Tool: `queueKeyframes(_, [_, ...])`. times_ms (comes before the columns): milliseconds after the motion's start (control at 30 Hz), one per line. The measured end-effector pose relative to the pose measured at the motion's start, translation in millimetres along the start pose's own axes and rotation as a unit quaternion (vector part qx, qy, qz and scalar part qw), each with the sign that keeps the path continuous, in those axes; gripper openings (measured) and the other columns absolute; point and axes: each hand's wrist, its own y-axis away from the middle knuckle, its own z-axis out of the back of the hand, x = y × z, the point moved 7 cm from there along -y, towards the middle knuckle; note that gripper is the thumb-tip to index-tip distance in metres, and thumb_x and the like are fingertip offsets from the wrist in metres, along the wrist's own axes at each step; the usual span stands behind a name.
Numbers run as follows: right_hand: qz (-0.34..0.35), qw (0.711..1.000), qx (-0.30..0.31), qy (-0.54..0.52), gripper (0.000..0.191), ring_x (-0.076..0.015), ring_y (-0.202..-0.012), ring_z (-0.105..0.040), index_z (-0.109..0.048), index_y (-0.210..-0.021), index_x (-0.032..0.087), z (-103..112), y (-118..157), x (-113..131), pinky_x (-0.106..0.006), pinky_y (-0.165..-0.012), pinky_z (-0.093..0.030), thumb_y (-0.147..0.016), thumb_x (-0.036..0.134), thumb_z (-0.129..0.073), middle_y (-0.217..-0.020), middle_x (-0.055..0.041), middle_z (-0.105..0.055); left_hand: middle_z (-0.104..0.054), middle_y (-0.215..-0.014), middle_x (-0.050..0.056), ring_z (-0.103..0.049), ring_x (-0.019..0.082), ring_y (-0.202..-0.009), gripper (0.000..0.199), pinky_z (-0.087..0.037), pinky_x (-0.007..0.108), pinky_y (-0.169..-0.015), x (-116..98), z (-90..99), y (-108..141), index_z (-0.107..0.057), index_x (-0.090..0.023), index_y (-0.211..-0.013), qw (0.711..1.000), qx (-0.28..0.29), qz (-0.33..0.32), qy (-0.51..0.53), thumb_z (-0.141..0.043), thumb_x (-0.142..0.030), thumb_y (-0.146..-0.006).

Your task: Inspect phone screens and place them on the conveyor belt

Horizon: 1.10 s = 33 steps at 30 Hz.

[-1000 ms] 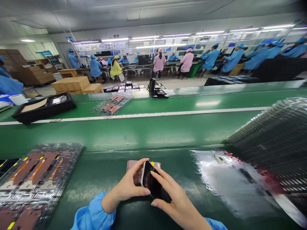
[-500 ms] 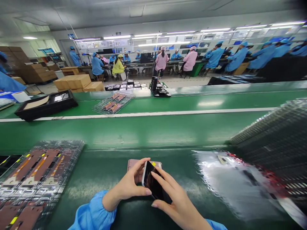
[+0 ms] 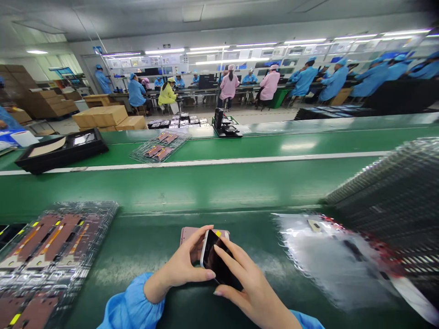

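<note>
Smartphone (image 3: pixel 217 269) is sitting tilted between my hands, low in the middle of the frame, and I'm grasping it: my left hand (image 3: pixel 181 260) is curling around its silver edge while my right hand (image 3: pixel 252 285) is pressing its fingers (image 3: pixel 229 262) across the dark screen. Just behind it, a pink rectangular panel (image 3: pixel 188 235) is showing past my left fingers. Clear blister trays (image 3: pixel 51 246) of parts are lying on the green bench (image 3: pixel 137 269) at lower left, and a crumpled plastic bag (image 3: pixel 329 260) is lying at right, below a stack of dark trays (image 3: pixel 387 201).
</note>
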Motion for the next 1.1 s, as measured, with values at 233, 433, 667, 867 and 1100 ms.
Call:
queueKeyframes(233, [0.019,0.999,0.007,0.028,0.064,-0.0304,-0.138,-0.040,-0.034,-0.150,0.019,2,-2,4,-0.045,-0.106,-0.046,-0.096,0.046,-0.053,-0.151,-0.0169,-0.040,-0.049,-0.147,0.012,-0.051,0.033,-0.130,0.087,-0.046,0.044,-0.104,0,-1.0,-1,-0.041,-0.034,-0.144,1.000,0.010,-0.006,0.015,-0.085,-0.031,-0.069])
queueKeyframes(433, [0.022,0.999,0.007,0.030,0.061,-0.0286,-0.139,-0.038,-0.033,-0.150,0.019,4,-4,8,-0.045,-0.107,-0.045,-0.098,0.046,-0.049,-0.151,-0.0165,-0.039,-0.049,-0.147,0.012,-0.047,0.032,-0.134,0.089,-0.042,0.044,-0.108,4,-0.8,0,-0.040,-0.035,-0.145,1.000,0.014,0.002,0.022,-0.086,-0.032,-0.069])
queueKeyframes(667, [0.054,0.996,0.003,0.072,0.072,-0.0315,-0.137,-0.040,-0.033,-0.150,0.017,11,-8,16,-0.050,-0.106,-0.044,-0.093,0.056,-0.052,-0.148,-0.0198,-0.044,-0.049,-0.148,0.006,-0.042,0.029,-0.138,0.080,-0.035,0.042,-0.113,-8,-9.4,-2,-0.048,-0.040,-0.140,0.996,0.023,-0.015,0.084,-0.086,-0.031,-0.070])
queueKeyframes(867, [0.038,0.995,-0.022,0.094,0.082,-0.0363,-0.136,-0.041,-0.033,-0.150,0.019,6,-6,9,-0.060,-0.107,-0.038,-0.085,0.055,-0.066,-0.146,-0.0214,-0.047,-0.053,-0.146,0.003,-0.047,0.024,-0.135,0.075,-0.040,0.033,-0.110,5,-7.7,-2,-0.050,-0.039,-0.139,0.990,-0.005,0.023,0.137,-0.084,-0.033,-0.072])
queueKeyframes(1100, [-0.245,0.936,0.012,-0.253,0.055,-0.0284,-0.124,-0.056,-0.046,-0.145,0.020,1,0,-34,-0.044,-0.105,-0.043,-0.100,0.052,-0.040,-0.132,-0.0135,-0.062,-0.073,-0.088,0.012,-0.069,0.018,-0.071,0.034,-0.060,0.027,-0.060,9,27.6,-7,-0.069,-0.011,-0.114,0.970,-0.135,0.124,0.160,-0.058,-0.036,-0.093])
